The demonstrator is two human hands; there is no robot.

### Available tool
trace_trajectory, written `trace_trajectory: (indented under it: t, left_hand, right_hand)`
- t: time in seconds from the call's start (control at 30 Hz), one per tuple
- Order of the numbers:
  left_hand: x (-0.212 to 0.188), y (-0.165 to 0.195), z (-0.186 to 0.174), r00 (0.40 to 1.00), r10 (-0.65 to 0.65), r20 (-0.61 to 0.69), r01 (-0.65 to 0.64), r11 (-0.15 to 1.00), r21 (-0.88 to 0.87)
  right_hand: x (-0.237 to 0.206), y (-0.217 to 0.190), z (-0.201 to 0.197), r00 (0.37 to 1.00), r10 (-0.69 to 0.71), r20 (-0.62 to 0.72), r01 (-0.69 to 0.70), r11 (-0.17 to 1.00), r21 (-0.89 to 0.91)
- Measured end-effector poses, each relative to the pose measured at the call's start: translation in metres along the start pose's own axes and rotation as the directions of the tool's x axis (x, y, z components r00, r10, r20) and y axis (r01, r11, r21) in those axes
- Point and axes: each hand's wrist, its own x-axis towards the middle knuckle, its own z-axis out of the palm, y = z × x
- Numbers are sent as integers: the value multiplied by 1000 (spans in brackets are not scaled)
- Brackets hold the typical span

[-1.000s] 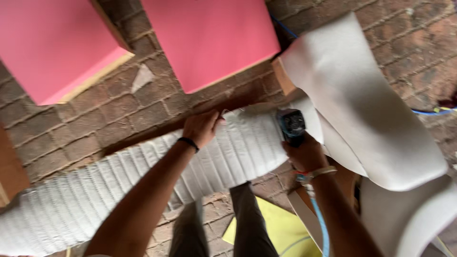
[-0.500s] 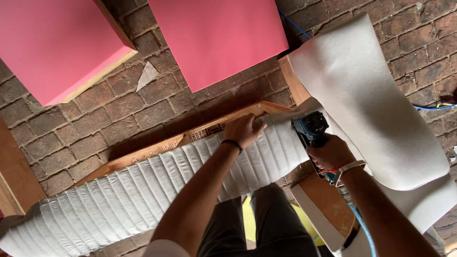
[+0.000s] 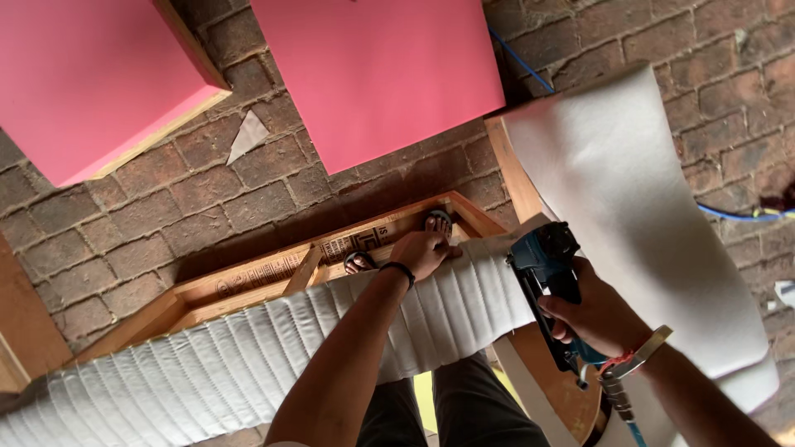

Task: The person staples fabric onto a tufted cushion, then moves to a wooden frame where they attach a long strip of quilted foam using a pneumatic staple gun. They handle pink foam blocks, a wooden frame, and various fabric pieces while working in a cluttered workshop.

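My left hand (image 3: 424, 251) presses flat on the upper edge of a white ribbed, quilted fabric strip (image 3: 248, 352) stretched along a wooden frame (image 3: 248, 277). My right hand (image 3: 598, 317) grips a blue and black pneumatic staple gun (image 3: 546, 273), whose head sits at the right end of the quilted strip. A sheet of plain white fabric (image 3: 629, 199) drapes over the frame's right corner, just past the gun. My feet in sandals (image 3: 439, 222) show inside the frame, beyond my left hand.
Two pink-faced panels (image 3: 83, 74) (image 3: 381, 74) lie on the brick paving (image 3: 248, 190) beyond the frame. A blue hose (image 3: 729, 213) runs across the bricks at right. A scrap of pale paper (image 3: 247, 136) lies between the panels. Another wooden piece (image 3: 21, 323) is at left.
The view has tilted so the wooden frame and my feet show. My left hand stays on the quilted strip's edge, and the staple gun has settled lower at the strip's right end.
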Motion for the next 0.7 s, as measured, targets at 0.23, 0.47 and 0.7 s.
trace_trajectory:
  t: [0.23, 0.47, 0.7]
  left_hand:
    - [-10, 12, -9, 987, -158, -11, 158, 987, -16]
    - [-13, 19, -8, 988, -155, 19, 154, 987, 55]
    - [3, 48, 5, 971, -131, 201, 116, 990, 83]
  right_hand:
    - [60, -97, -37, 939, 153, 306, -98, 977, -187]
    - [89, -132, -24, 910, 251, 329, -82, 889, -451]
    - [85, -121, -48, 934, 186, 304, -74, 935, -347]
